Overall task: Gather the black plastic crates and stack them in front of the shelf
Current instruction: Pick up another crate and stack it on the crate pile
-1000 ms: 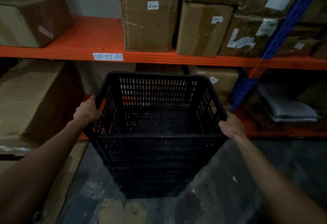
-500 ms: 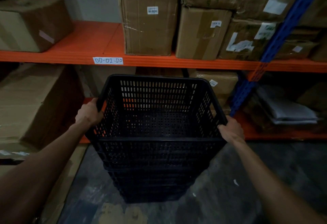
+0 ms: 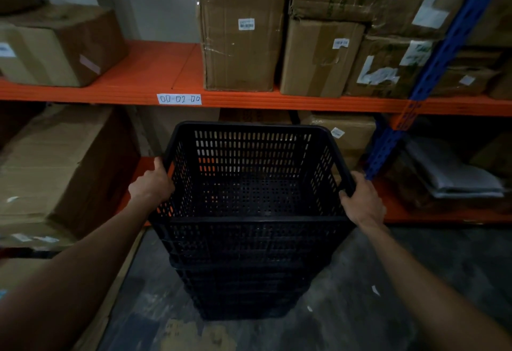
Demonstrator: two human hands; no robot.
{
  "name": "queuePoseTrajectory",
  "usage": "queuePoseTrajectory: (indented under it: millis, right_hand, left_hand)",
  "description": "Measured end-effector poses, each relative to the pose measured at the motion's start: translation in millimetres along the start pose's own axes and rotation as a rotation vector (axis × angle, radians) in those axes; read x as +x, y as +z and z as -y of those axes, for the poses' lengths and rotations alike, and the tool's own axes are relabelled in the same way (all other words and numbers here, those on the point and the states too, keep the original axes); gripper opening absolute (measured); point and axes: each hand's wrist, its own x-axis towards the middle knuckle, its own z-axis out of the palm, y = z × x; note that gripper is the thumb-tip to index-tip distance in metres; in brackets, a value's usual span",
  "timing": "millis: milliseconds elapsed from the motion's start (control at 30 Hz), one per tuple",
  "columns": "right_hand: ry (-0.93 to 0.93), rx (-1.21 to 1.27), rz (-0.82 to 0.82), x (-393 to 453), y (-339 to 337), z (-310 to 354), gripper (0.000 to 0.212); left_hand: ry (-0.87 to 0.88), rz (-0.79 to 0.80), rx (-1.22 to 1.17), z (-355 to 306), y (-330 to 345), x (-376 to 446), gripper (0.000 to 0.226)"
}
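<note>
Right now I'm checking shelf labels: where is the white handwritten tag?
In the head view, the white tag is stuck on the front edge of the orange shelf beam, left of centre, just above the far rim of the top black crate.

The top crate [image 3: 250, 184] was matt black plastic with slotted walls and a perforated base, and the crates [image 3: 243, 276] nested below it looked the same. At the upper part of the frame the shelf [image 3: 155, 73] was smooth orange-painted metal with a blue perforated metal upright [image 3: 443, 46] at right, carrying dull brown cardboard boxes [image 3: 241, 54] with glossy tape and white paper labels. The floor [image 3: 360, 295] at the bottom was rough, stained grey concrete.
</note>
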Motion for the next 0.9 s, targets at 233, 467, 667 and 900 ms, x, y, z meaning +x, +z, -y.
queuePoseTrajectory:
  millis: [233, 467, 667, 900]
  right_hand:
    - [-0.006, -0.011, -0.029, -5, -2, 2, 0.048]
    - [0.038, 0.033, -0.018, -4, -3, -3, 0.039]
    - [-0.070, -0.113, -0.091, -1, -6, 5, 0.043]
    - [-0.429, 0.051, -0.029, -21, -3, 68, 0.026]
  left_hand:
    - [0.008, -0.018, 0.022, 3, 3, -8, 0.082]
    - [0.082, -0.062, 0.043, -1, 0, -15, 0.085]
    - [0.054, -0.013, 0.005, -5, -3, -21, 0.090]
    - [0.074, -0.117, -0.191, -5, -12, -45, 0.072]
